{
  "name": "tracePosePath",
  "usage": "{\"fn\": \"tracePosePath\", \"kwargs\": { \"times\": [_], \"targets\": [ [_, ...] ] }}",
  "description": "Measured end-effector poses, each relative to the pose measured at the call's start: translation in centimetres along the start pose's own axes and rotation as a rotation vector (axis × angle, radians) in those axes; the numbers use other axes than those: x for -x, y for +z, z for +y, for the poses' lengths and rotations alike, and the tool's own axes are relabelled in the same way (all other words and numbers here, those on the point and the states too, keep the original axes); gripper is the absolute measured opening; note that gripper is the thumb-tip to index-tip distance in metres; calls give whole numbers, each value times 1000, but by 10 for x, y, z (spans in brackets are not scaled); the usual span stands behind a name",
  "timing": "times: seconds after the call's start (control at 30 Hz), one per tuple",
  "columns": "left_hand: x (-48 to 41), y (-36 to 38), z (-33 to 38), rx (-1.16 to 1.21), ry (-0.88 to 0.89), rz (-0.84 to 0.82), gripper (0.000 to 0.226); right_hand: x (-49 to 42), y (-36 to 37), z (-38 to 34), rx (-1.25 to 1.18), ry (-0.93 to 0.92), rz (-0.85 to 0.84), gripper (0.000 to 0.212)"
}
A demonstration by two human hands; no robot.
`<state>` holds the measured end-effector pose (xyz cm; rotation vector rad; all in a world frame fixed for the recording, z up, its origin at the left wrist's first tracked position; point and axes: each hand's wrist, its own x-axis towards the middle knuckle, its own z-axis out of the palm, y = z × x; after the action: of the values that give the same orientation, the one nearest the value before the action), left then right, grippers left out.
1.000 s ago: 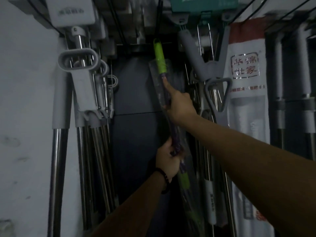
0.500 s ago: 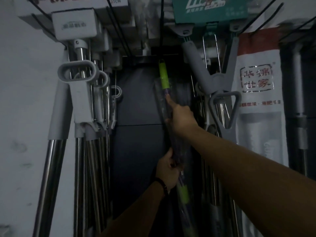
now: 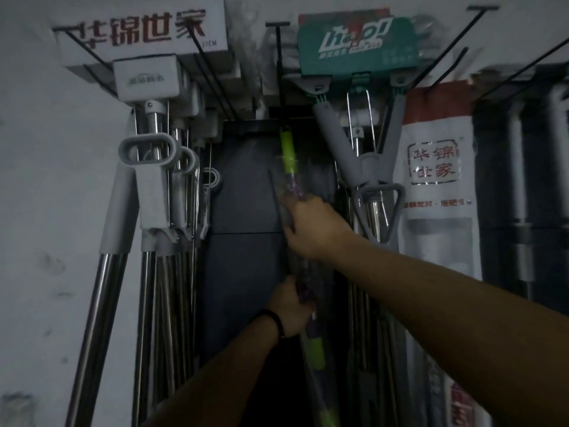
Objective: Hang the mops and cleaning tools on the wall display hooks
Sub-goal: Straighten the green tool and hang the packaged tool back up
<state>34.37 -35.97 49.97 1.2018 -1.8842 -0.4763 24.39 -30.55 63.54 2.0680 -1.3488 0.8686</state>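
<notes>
A green and purple mop handle (image 3: pixel 288 152) in a clear plastic sleeve stands nearly upright in the dark gap between the hanging mops. Its top end touches a black wire hook (image 3: pixel 278 66) that juts out from the wall. My right hand (image 3: pixel 314 224) is closed around the handle's upper purple part. My left hand (image 3: pixel 289 306), with a dark band at the wrist, grips the same handle lower down, just above a second green section (image 3: pixel 317 349).
Steel-poled mops with grey squeeze handles (image 3: pixel 147 152) hang at the left under a white box (image 3: pixel 144 77). At the right hang a grey mop with a triangular handle (image 3: pixel 380 208) below a green box (image 3: pixel 358 46), and a white bagged mop (image 3: pixel 437 186). More black hooks (image 3: pixel 443 47) jut out at the upper right.
Both hands have kept hold of the handle and lifted it toward the black hook. My head has tilted up, so the boxes and hooks at the top show more fully.
</notes>
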Motion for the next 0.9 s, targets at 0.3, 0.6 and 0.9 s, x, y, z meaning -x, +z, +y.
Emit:
{"fn": "tracePosePath", "kwargs": {
  "times": [0.3, 0.6, 0.9],
  "targets": [
    [51, -86, 35, -275, 186, 49, 37, 48, -109, -1, 292, -93, 100, 39],
    [73, -141, 125, -444, 439, 152, 58, 51, -166, 16, 386, 79, 132, 39],
    [23, -163, 231, -768, 559, 429, 92, -2, -199, 60, 377, 150, 159, 69]
  ]
}}
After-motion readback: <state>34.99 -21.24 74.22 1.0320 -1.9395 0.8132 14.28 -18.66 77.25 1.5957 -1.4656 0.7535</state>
